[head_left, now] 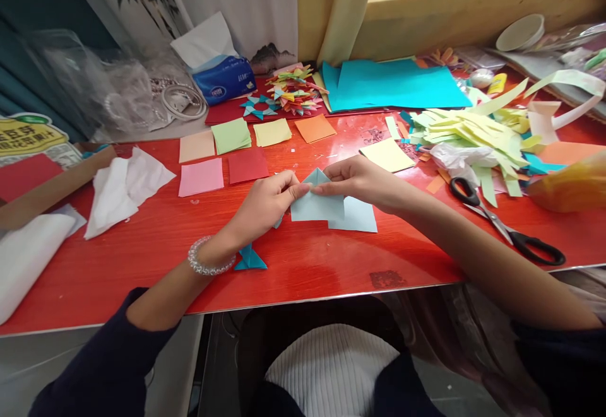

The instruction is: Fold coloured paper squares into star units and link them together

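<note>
Between my two hands is a light blue sheet of origami paper (316,207), its top folded to a point. My left hand (271,197) pinches it at the left with thumb and fingers. From the right, my right hand (356,180) pinches the same sheet near the folded top, the two thumbs almost meeting. Another light blue square (357,216) lies on the table, partly under the held sheet. A darker blue folded piece (250,258) rests below my left wrist. Part of a small blue piece shows under my left hand, mostly hidden.
Colored paper squares (201,176) lie in rows on the red table (307,272). Scissors (506,224) and a heap of pale paper strips (466,142) are at the right. Behind stand a tissue pack (223,79), folded paper stars (298,92) and large blue sheets (392,86). Crumpled tissue (116,190) lies left.
</note>
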A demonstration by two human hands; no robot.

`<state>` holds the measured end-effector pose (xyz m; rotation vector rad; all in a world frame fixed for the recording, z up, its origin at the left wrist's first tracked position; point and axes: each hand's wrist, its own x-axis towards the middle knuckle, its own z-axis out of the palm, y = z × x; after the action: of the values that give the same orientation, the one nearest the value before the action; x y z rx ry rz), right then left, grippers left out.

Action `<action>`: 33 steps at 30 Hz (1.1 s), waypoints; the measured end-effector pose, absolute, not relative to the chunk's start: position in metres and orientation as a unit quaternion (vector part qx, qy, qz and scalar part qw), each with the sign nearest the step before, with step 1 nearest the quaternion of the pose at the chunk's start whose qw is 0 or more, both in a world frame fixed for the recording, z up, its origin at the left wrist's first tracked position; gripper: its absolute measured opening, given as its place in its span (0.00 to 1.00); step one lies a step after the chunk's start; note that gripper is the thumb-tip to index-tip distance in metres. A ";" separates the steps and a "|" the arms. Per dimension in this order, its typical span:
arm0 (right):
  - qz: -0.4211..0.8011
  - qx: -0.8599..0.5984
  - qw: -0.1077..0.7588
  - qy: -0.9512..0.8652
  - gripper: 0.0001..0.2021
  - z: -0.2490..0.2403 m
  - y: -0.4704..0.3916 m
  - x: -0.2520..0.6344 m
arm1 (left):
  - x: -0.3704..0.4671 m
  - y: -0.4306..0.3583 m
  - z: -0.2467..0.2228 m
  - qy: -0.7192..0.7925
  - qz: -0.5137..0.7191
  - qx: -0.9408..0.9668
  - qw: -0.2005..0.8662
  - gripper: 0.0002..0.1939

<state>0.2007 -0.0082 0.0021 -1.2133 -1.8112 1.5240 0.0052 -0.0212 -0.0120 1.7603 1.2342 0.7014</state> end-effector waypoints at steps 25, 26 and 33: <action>0.500 -0.426 0.175 -0.733 0.19 -0.004 -0.001 0.206 | 0.003 -0.018 -0.016 0.513 0.252 0.697 0.433 0.17; 0.504 -0.428 0.174 -0.729 0.18 -0.004 -0.001 0.206 | 0.003 -0.018 -0.015 0.510 0.252 0.694 0.441 0.17; 0.526 -0.401 0.169 -0.731 0.21 -0.007 -0.002 0.204 | 0.004 -0.018 -0.009 0.476 0.297 0.702 0.440 0.14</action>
<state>0.2043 -0.0017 -0.0072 -1.1391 -2.0776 1.4968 0.0036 -0.0179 -0.0091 1.7428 1.1816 0.7372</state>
